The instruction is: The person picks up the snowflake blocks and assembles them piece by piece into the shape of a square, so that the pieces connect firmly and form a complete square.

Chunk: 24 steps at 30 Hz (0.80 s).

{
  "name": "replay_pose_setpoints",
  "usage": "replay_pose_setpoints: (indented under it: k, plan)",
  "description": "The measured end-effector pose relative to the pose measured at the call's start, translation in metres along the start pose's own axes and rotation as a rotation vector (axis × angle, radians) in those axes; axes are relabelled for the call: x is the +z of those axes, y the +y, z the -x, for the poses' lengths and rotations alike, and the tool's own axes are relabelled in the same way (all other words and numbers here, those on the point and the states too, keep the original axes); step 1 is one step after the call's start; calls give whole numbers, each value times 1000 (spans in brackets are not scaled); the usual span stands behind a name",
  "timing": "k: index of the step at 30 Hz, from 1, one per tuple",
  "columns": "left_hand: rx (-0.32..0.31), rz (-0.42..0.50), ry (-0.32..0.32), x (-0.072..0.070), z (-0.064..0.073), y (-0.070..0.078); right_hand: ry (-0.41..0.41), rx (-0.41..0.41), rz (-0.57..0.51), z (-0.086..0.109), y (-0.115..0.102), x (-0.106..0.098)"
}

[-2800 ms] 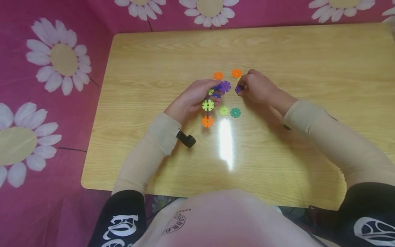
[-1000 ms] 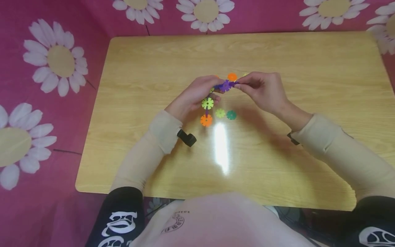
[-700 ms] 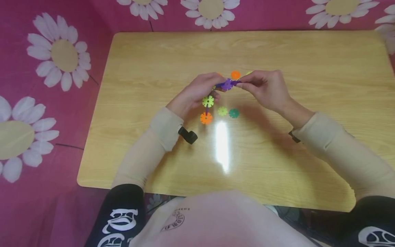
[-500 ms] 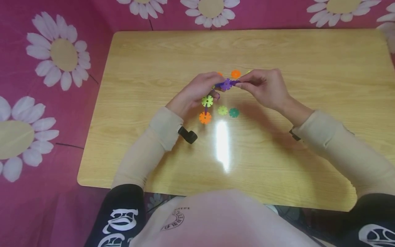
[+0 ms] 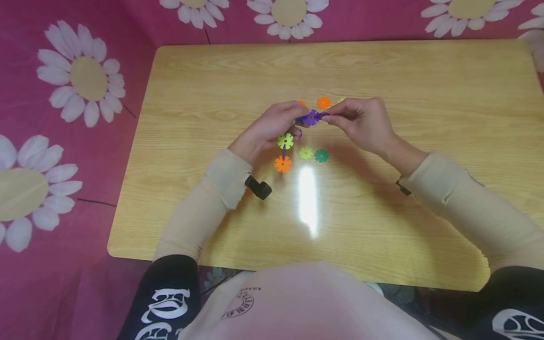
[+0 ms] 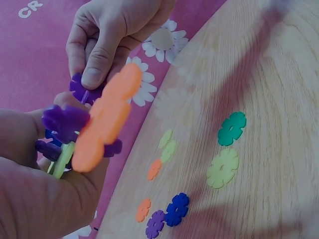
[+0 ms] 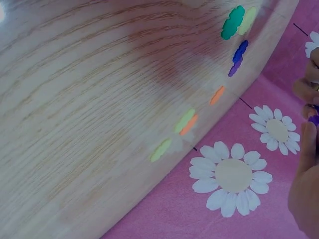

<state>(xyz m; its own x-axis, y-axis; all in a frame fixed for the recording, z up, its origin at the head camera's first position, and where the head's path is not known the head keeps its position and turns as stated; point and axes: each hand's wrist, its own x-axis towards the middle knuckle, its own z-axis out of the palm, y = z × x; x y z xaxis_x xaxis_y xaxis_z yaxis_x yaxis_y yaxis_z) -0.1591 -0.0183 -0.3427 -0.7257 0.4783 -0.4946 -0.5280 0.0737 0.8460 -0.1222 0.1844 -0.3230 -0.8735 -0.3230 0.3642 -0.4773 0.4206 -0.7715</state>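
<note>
Purple disc (image 6: 76,88) in right grip (image 5: 367,123) now touches chain (image 5: 285,141); earlier apart.

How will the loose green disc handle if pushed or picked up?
The green disc lies flat on the glossy table, so it would probably slide, not roll. It's likely light, being so thin, and probably stiff: the similar orange disc in the held chain looks unbent.

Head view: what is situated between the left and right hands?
The head view shows at least one purple notched disc between the left hand and right hand.
</note>
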Motion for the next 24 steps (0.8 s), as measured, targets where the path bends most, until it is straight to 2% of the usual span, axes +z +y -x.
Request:
replay_pose_setpoints:
  k: [6,12,15,18,21,24]
  plan:
    - [-5,29,12,1,-3,-4,15,-41,12,0,19,2]
    - [-33,83,14,-2,-4,-9,-27,-71,56,1,37,1]
    - [-48,82,39,-5,-4,-10,-77,-7,109,-1,48,-5]
    - [-72,73,78,-7,-3,-11,-145,119,214,-5,62,-14]
    - [-84,70,99,-9,-2,-12,-241,234,339,-11,78,-21]
    - [-87,85,87,-10,-1,-12,-358,296,463,-17,91,-22]
